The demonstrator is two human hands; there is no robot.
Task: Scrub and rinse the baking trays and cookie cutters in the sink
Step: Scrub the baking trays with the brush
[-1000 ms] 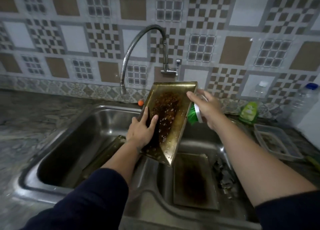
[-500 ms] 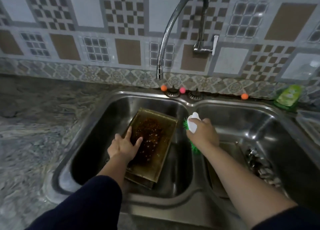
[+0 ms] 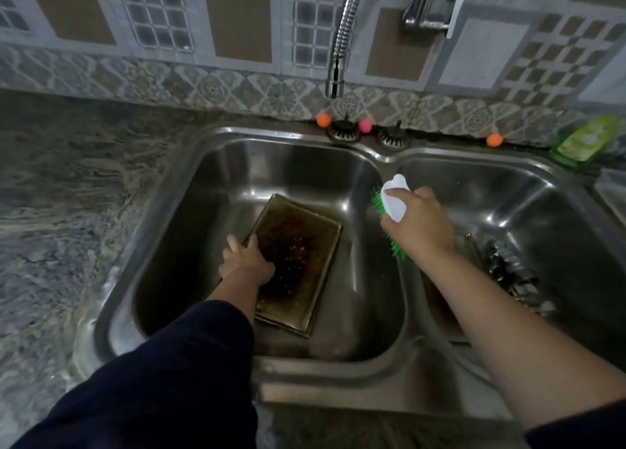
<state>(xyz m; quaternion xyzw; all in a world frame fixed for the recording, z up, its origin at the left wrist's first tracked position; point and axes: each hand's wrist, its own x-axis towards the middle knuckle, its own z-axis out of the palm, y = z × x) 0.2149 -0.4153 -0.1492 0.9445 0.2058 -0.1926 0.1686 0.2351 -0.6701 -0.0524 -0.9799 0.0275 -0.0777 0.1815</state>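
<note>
Tray point(image 3: 298, 262), stiff, greasy, likely slippery, in the sink point(image 3: 237, 137); left hand point(image 3: 245, 259) presses its near-left edge; right hand point(image 3: 418, 225) grips brush point(image 3: 393, 201).

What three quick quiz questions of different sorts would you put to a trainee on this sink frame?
1. True or false: water is running from the faucet.
2. Which basin holds the burnt baking tray? A) left B) right C) neither, it lies on the counter
3. Fill in: the right hand grips a ___ with green bristles.

Key:
1. False; no stream shows below the spout.
2. A; it lies in the left basin, with the left hand on its near left edge.
3. Scrub brush, held over the divider between the basins.
</note>
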